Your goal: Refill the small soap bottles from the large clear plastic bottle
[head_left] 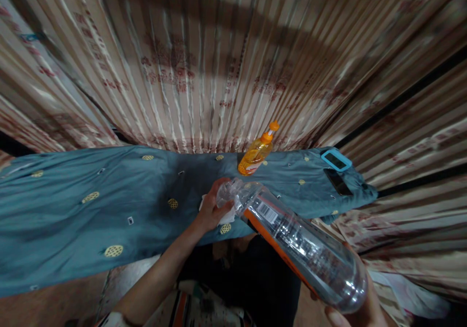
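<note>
Clear plastic bottle (pixel 292 242) gripped at its base by the right hand (pixel 359 307), while the left hand (pixel 211 210) presses a white cloth (pixel 229 215) around its neck; orange bottle (pixel 257 152) just beyond.

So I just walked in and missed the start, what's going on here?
A person holds a clear plastic bottle tilted over a table covered in a blue cloth. The right hand grips its base, while the left hand presses a white tissue against the neck end. An orange bottle and two phones lie on the cloth behind.
</note>
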The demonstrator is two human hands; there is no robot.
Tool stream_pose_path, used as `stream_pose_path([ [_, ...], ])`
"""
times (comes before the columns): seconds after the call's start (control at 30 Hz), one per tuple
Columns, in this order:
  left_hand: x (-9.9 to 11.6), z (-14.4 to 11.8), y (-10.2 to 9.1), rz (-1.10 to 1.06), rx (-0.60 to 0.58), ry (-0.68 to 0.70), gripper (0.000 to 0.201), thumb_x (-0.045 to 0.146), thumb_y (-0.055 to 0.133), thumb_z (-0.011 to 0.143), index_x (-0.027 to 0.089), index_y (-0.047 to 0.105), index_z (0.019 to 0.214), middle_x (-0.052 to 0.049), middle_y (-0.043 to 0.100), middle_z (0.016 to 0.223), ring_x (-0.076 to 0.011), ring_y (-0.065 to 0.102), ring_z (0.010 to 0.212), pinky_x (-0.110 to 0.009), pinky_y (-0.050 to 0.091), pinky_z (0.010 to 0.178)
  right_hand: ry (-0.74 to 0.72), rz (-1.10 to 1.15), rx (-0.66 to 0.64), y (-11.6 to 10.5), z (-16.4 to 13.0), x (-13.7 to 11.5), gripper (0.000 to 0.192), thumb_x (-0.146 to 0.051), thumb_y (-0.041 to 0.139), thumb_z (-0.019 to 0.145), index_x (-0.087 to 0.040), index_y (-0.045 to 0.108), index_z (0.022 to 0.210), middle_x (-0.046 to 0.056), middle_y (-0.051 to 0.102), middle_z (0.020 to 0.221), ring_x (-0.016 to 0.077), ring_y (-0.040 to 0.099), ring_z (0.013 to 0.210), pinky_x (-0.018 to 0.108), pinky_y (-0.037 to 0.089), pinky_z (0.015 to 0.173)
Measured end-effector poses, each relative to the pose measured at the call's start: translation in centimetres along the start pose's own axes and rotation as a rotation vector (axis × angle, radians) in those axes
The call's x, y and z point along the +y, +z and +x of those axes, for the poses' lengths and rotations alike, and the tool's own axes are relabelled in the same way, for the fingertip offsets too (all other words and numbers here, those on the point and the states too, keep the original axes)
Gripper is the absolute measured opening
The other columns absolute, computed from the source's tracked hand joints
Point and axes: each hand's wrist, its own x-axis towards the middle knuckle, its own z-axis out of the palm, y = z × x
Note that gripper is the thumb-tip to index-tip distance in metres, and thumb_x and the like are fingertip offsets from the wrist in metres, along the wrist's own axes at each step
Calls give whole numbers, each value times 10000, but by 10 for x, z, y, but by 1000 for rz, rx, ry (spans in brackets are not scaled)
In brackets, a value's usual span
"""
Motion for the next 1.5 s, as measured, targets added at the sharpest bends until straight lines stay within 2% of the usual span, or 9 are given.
stream_pose_path([
  [0.47,1,-1,0,-3,7,-19,754,655,796,777,212,562,1340,-116,681,1265,-298,655,1130,-431,507,1014,22,18,7,2,-2,0,898,-296,796,829,-276,377,1623,69,471,1633,278,599,1374,255,587,964],
  [0.7,0,-1,1,7,0,-10,745,657,776,798,214,552,1353,-127,674,1292,-305,653,1137,-450,506,1017,22,4,7,3,2,-3,883,-288,794,830,-270,391,1615,89,531,1587,302,667,1284,294,618,910],
  [0.9,1,0,1,-12,24,-20,773,672,810,752,213,573,1327,-121,683,1275,-318,645,1157,-478,488,1062,54,38,28,0,-3,1,867,-298,807,811,-293,430,1592,77,509,1607,323,622,1344,338,611,944],
  [0.97,1,0,1,-13,20,-23,767,661,814,753,214,574,1329,-120,684,1281,-320,643,1164,-479,491,1066,71,53,31,0,-2,0,850,-309,810,803,-297,454,1575,76,565,1558,317,649,1305,338,614,914],
  [1.07,0,-1,1,-16,10,-17,742,641,806,776,216,569,1336,-115,684,1269,-307,651,1140,-459,509,1037,154,65,78,9,8,-13,958,-413,876,701,-246,476,1555,115,641,1453,377,642,1289,405,604,927],
  [1.17,-1,-1,1,-11,11,-18,740,640,795,788,214,561,1346,-113,676,1267,-298,652,1129,-445,512,1019,194,69,136,24,24,-35,1184,-535,931,539,-206,447,1568,150,605,1480,456,542,1385,491,562,1018],
  [1.27,-2,-1,0,5,11,-12,751,653,788,788,206,560,1347,-118,677,1269,-299,651,1131,-443,507,1021,181,69,143,34,32,-47,1226,-572,931,505,-211,443,1571,150,577,1511,472,496,1424,513,541,1054],
  [1.4,-1,0,0,3,11,-8,781,677,793,768,205,559,1345,-119,688,1262,-302,658,1119,-451,514,1015,209,77,145,27,20,-34,1160,-524,925,557,-209,453,1568,148,570,1524,466,508,1419,507,556,1038],
  [1.5,0,0,0,-12,21,-20,769,663,813,753,220,573,1334,-112,688,1270,-307,652,1140,-454,506,1031,220,87,123,13,7,-16,1005,-440,892,662,-217,481,1551,135,570,1534,429,571,1371,464,595,979],
])
